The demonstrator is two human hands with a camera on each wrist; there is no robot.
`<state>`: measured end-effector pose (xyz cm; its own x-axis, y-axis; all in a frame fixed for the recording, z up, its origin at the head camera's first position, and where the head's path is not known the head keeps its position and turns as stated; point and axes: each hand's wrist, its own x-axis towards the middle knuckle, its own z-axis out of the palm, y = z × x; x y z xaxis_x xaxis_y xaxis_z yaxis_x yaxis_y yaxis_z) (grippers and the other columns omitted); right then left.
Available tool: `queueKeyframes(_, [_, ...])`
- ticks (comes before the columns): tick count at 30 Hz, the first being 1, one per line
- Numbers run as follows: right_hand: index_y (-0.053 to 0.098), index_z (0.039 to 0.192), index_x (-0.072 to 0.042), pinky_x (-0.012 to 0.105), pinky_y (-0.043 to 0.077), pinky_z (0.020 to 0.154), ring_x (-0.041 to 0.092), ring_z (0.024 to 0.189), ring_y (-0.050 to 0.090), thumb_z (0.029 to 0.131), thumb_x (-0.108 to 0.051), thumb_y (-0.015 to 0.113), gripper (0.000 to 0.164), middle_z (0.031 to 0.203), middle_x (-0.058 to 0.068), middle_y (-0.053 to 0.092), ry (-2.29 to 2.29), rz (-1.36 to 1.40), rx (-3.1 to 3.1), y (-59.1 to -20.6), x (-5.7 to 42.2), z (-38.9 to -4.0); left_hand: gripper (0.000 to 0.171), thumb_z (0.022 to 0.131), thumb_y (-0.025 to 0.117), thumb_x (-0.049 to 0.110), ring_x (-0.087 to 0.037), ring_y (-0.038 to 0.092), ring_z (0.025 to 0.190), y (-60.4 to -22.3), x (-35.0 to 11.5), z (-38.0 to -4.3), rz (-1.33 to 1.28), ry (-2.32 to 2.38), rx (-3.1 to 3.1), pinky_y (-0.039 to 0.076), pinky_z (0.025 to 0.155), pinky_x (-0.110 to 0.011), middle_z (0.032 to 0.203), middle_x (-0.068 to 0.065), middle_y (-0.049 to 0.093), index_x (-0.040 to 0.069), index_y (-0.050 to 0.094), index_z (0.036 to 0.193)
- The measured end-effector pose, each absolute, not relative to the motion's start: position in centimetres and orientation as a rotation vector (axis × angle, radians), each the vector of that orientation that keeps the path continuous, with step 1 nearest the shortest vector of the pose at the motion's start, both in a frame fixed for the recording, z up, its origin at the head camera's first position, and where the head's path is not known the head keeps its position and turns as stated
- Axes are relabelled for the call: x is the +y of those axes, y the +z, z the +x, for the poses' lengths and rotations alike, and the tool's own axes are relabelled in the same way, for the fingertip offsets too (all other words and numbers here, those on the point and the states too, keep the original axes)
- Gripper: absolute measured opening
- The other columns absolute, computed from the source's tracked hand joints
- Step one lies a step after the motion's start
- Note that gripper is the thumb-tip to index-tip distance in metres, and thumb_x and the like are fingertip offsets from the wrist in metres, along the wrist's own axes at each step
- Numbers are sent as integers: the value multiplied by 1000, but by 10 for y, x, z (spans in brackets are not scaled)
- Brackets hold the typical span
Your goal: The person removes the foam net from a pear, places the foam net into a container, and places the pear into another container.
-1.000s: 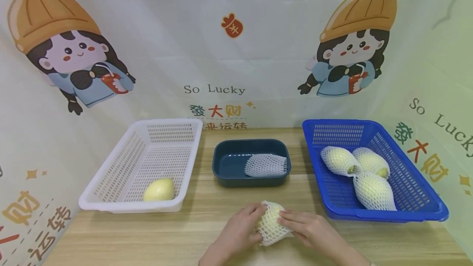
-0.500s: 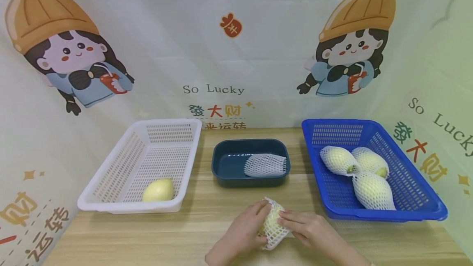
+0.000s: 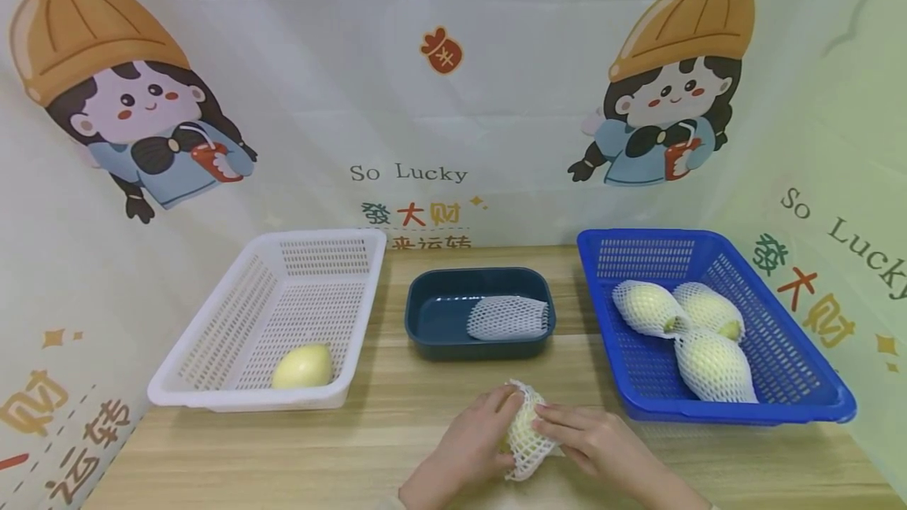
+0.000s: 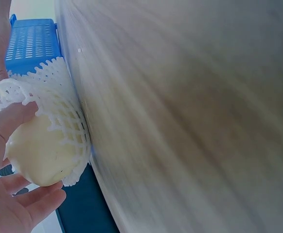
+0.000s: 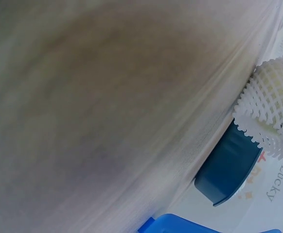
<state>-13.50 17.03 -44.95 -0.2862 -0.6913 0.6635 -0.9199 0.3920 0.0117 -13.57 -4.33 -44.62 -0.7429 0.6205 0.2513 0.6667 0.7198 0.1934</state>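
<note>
Between both hands, over the near middle of the table, is a pale yellow oval fruit (image 4: 37, 153) partly covered by a white foam net sleeve (image 3: 527, 443). My left hand (image 3: 471, 439) holds the fruit from the left; in the left wrist view its thumb presses on the net's edge and its fingers (image 4: 44, 206) lie under the bare end. On the other side, my right hand (image 3: 602, 443) grips the net-covered part, its fingers on top. In the right wrist view the net (image 5: 268, 104) shows at the right edge, most of that hand being out of frame.
A white basket (image 3: 170, 392) at left contains one bare fruit (image 3: 302, 366). Behind the hands, a dark teal tray (image 3: 460, 351) contains flat foam netting (image 3: 509, 317). The blue basket (image 3: 737, 413) at right contains several netted fruits (image 3: 714, 368). A printed cloth (image 3: 524, 101) hangs behind.
My left hand has shifted slightly right and turned around the fruit, and the net has tilted with it. The right hand stays nearly in place.
</note>
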Motion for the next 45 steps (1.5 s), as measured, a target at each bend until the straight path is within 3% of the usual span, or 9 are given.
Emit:
queueKeyframes(17, [66,103,-8,27,48,74,18,92,59,97,-20,27,42,106,7,61,474,1354,-2078,-448,171,-135,68,57,75,33,-20,52,98,-441,-48,-133,-933,-281,-2725,47,77,-32,114,-3,50,11,49,116])
queueKeyframes(21, [66,104,-9,26,49,74,18,91,59,91,-13,41,29,107,6,61,474,1348,-2096,-448,172,-135,68,57,74,35,-20,52,97,-441,-52,-133,-911,-311,-2719,47,75,-32,112,-3,51,12,49,117])
queueKeyframes(25, [66,105,-9,26,49,73,18,91,59,76,-10,53,31,107,6,61,476,1344,-2100,-448,175,-135,71,59,74,40,-21,52,98,-440,-56,-132,-890,-348,-2734,47,75,-34,112,-4,52,12,48,119])
queueKeyframes(28, [66,104,-9,25,49,72,18,90,60,88,-14,47,25,106,6,62,476,1341,-2086,-448,177,-135,74,59,74,40,-22,51,100,-439,-59,-131,-881,-402,-2745,46,78,-35,113,-4,51,13,47,122])
queueKeyframes(31, [67,103,-9,25,49,72,18,89,60,96,-20,32,37,104,6,62,476,1330,-2076,-449,177,-135,76,59,74,41,-22,51,100,-438,-62,-130,-872,-431,-2736,46,77,-35,113,-4,51,14,46,124])
queueKeyframes(35, [67,101,-9,25,49,70,18,88,61,97,-20,25,43,103,6,63,475,1308,-2078,-449,177,-135,75,60,72,44,-20,52,97,-437,-67,-130,-865,-436,-2717,47,73,-34,111,-3,52,14,46,124])
queueKeyframes(41, [67,101,-10,25,50,67,19,85,62,93,-13,33,36,102,7,63,461,1274,-2094,-447,179,-135,77,60,72,50,-20,52,96,-433,-74,-128,-857,-446,-2726,47,75,-35,111,-3,51,13,46,123])
queueKeyframes(45, [67,100,-11,27,51,65,19,83,62,94,-15,30,38,102,7,63,446,1221,-2104,-446,181,-136,77,60,73,48,-20,51,96,-431,-81,-128,-842,-465,-2725,46,76,-36,111,-4,51,12,47,122])
